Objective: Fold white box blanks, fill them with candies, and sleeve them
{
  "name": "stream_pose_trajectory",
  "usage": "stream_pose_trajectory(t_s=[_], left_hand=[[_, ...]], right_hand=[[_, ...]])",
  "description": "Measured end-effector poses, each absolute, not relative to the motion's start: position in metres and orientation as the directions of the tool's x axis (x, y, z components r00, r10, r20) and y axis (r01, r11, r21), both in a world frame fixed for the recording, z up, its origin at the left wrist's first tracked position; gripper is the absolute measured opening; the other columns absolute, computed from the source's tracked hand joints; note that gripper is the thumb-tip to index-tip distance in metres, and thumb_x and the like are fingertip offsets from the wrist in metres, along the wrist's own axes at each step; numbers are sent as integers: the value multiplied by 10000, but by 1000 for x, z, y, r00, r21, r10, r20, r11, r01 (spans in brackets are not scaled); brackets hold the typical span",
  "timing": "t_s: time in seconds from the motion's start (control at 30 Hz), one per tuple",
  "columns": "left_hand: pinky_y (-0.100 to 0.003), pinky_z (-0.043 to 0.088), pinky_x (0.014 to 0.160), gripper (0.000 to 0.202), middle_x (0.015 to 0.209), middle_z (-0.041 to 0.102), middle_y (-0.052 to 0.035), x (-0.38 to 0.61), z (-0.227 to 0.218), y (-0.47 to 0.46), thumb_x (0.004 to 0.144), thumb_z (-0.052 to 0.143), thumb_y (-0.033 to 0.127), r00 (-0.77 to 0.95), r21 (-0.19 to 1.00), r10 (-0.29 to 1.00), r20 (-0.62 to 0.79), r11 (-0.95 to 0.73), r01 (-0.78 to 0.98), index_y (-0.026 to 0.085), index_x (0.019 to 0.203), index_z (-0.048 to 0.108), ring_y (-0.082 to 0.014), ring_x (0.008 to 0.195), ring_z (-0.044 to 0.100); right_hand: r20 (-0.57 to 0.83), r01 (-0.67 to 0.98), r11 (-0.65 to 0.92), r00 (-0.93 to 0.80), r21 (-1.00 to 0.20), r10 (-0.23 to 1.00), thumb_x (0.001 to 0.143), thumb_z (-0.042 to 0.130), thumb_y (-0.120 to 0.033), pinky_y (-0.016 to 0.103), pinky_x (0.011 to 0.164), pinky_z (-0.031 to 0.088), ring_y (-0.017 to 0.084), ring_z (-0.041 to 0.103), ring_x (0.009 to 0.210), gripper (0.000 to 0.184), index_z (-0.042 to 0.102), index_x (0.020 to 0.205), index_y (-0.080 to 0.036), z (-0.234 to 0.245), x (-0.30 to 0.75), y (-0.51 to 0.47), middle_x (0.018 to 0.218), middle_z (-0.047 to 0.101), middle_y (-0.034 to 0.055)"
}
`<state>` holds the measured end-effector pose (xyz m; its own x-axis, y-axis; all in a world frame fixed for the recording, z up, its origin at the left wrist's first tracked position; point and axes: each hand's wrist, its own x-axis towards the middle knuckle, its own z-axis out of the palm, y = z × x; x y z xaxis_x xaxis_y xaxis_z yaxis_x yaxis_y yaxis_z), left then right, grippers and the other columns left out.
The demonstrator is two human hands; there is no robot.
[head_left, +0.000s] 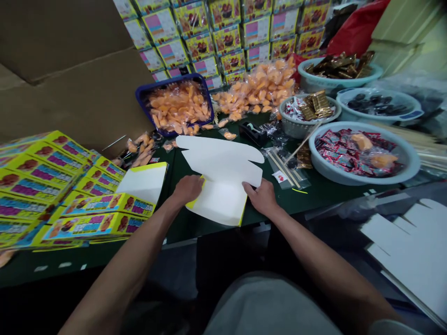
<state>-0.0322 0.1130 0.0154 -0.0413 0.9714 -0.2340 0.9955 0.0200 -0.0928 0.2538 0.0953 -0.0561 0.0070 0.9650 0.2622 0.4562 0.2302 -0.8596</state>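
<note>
A partly folded cardboard box (223,197), white inside with yellow edges, lies in front of me on the dark green table. Its large lid flap (220,156) stands open at the far side. My left hand (189,189) grips the box's left side, fingers curled over the edge. On the opposite side my right hand (262,197) holds the right edge, thumb on the inner face. Left of the box sits another box (145,181) with its white face up. Just right of my right hand lies a clear bag (284,170) with sticks and a small packet.
Folded yellow boxes (45,181) are stacked at the left. Behind stand a blue basket (138,95) of wrapped orange pieces and a tape dispenser (253,133). Basins, including one with red packets (352,144), line the right. Flat white blanks (415,256) lie at lower right.
</note>
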Motion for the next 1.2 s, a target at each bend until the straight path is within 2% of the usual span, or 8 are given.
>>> stream_pose_trajectory(t_s=[0.13, 0.4, 0.63, 0.87, 0.93, 1.07, 1.13, 1.2], left_hand=[[-413, 529, 941, 602, 1127, 781, -178, -33, 25, 116, 1111, 280, 488, 7, -89, 978, -210, -27, 996, 162, 1006, 775, -284, 1045, 732], [-411, 483, 974, 519, 1166, 772, -190, -28, 23, 127, 1092, 273, 372, 41, -91, 976, -215, -62, 994, 149, 1037, 738, -307, 1096, 715], [-337, 436, 699, 557, 934, 771, -109, -42, 52, 73, 1053, 336, 616, -52, -119, 948, -314, 15, 993, 207, 913, 687, -268, 853, 716], [-422, 475, 812, 493, 921, 778, -150, -47, 38, 27, 1045, 330, 458, -134, -220, 948, -288, 71, 973, 215, 824, 697, -354, 924, 734], [-440, 488, 820, 489, 948, 776, -165, -47, 37, 34, 1051, 334, 461, -177, -225, 956, -234, 123, 967, 204, 884, 715, -375, 942, 735], [-471, 503, 989, 525, 1270, 720, -201, -30, 45, 35, 1079, 329, 513, -187, -165, 982, 36, 191, 968, 156, 1294, 648, -379, 1197, 678], [-468, 470, 1093, 596, 1392, 665, -196, -10, 40, 21, 1057, 411, 613, -15, -26, 978, 208, 21, 999, 159, 1416, 558, -356, 1309, 616], [-493, 466, 1097, 674, 1382, 677, -181, 10, 26, 2, 994, 533, 696, 216, 80, 949, 230, -240, 968, 199, 1448, 512, -361, 1289, 622]], right_hand=[[274, 458, 246, -7, -854, 962, 954, 656, -434, 353, 859, 570, 275, 765, 993, 335, 779, 1092, -154, -57, 255, 96, 1094, 808, 147], [281, 454, 259, -22, -852, 960, 966, 649, -444, 370, 875, 573, 277, 760, 986, 331, 761, 1060, -148, -58, 257, 94, 1059, 798, 148], [254, 454, 235, -20, -860, 967, 978, 638, -423, 371, 866, 570, 277, 755, 979, 299, 773, 1056, -168, -55, 255, 92, 1052, 796, 143], [238, 457, 224, -27, -861, 971, 982, 641, -432, 374, 878, 570, 286, 763, 1013, 319, 779, 1100, -170, -56, 256, 93, 1080, 799, 144], [233, 452, 218, -23, -865, 972, 980, 652, -452, 380, 896, 572, 299, 766, 1057, 344, 775, 1152, -180, -54, 255, 93, 1126, 802, 139], [230, 555, 195, -6, -809, 973, 988, 640, -490, 388, 873, 568, 322, 768, 1021, 366, 777, 1112, -175, -51, 244, 92, 1082, 800, 150], [243, 623, 185, 9, -760, 970, 1004, 612, -486, 381, 841, 560, 315, 764, 971, 356, 773, 1071, -176, -51, 237, 92, 1059, 793, 155], [256, 664, 165, 41, -729, 966, 1013, 601, -494, 366, 826, 552, 297, 755, 945, 351, 764, 1057, -185, -50, 230, 92, 1049, 786, 153]])
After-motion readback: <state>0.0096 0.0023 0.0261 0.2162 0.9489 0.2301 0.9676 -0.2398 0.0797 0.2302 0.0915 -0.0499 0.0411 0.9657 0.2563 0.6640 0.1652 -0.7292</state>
